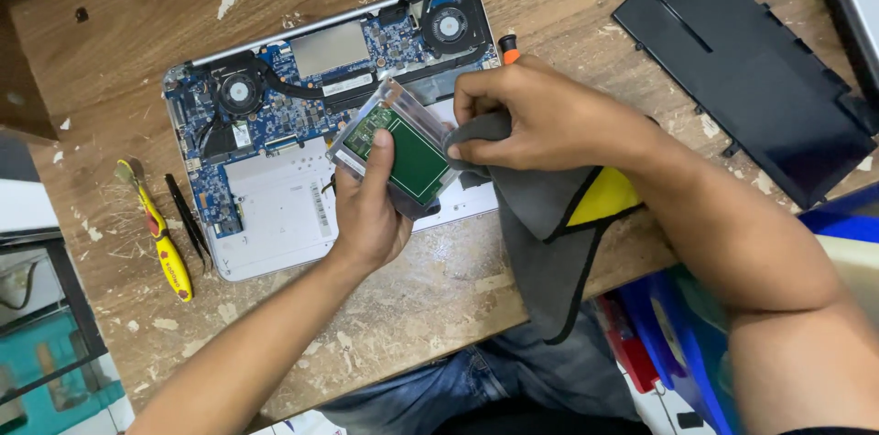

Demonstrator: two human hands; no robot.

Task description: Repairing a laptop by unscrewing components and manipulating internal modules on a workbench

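Drive point(403, 146) in left hand point(371, 211), cloth point(540, 224) in right hand point(540, 119)

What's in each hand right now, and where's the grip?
Left hand grips the green circuit board by its lower edge; right hand pinches the grey cloth at its top corner.

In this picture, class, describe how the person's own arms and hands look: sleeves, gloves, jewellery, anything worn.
Both forearms are bare, with no sleeves in view. The left hand and right hand wear no gloves, and no rings, watch or wristband show. No markings are visible on either.

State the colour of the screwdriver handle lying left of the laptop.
Yellow with red, seen in the head view: screwdriver.
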